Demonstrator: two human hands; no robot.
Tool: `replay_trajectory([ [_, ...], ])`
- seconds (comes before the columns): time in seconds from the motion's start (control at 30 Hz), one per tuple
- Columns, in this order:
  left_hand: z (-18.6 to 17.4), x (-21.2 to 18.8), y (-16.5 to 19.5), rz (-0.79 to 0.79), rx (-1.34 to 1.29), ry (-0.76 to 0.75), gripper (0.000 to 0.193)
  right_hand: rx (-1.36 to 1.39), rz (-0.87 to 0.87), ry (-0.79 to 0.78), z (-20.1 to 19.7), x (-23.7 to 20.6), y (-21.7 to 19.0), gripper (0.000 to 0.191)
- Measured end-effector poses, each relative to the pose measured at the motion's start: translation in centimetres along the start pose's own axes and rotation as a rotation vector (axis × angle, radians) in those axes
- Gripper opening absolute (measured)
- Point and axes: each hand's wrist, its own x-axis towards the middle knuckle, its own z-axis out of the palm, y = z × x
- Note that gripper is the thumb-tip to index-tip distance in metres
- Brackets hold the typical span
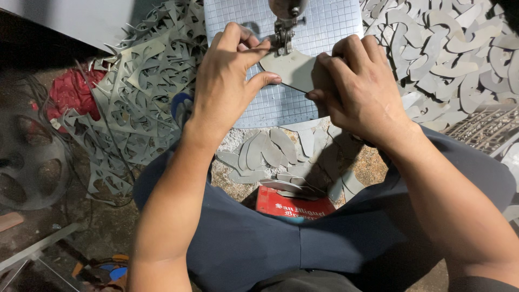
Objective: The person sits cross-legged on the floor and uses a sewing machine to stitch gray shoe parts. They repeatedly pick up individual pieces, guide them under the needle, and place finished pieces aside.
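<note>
Dim, gritty floor [102, 227] heaped with grey offcuts [135, 108].

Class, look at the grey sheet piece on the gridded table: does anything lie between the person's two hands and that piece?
Nothing visible does. The left hand and right hand both press directly on the grey sheet piece, one on each side, on the gridded table at the machine's blade guide.
</note>
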Motion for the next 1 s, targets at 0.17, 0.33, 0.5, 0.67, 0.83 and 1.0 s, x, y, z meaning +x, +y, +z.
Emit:
replay_trajectory([
  [0.17,-0.1,0.1,-0.5,0.007,-0.018,-0.015,0.053,0.001,0.008,0.002,0.1,0.1,-0.1,0.054],
  [0.33,0.2,0.4,-1.4,0.060,0.010,0.003,0.051,0.015,0.016,0.010,0.3,0.4,-0.3,0.052],
  [0.5,0.6,0.6,-1.5,0.060,-0.027,-0.007,0.047,-0.005,0.011,0.020,0.1,0.1,-0.4,0.052],
  [0.67,0.3,1.1,-1.5,0.015,-0.018,-0.037,0.049,0.012,0.020,0.023,0.1,-0.1,-0.3,0.052],
  [0.83,0.3,1.4,-1.9,0.008,-0.008,-0.048,0.050,0.008,0.041,0.021,0.4,0.0,-0.3,0.055],
  [1.0,0.5,1.9,-2.2,0.026,0.006,-0.038,0.048,-0.043,0.032,0.018,0.7,0.3,-0.2,0.055],
])
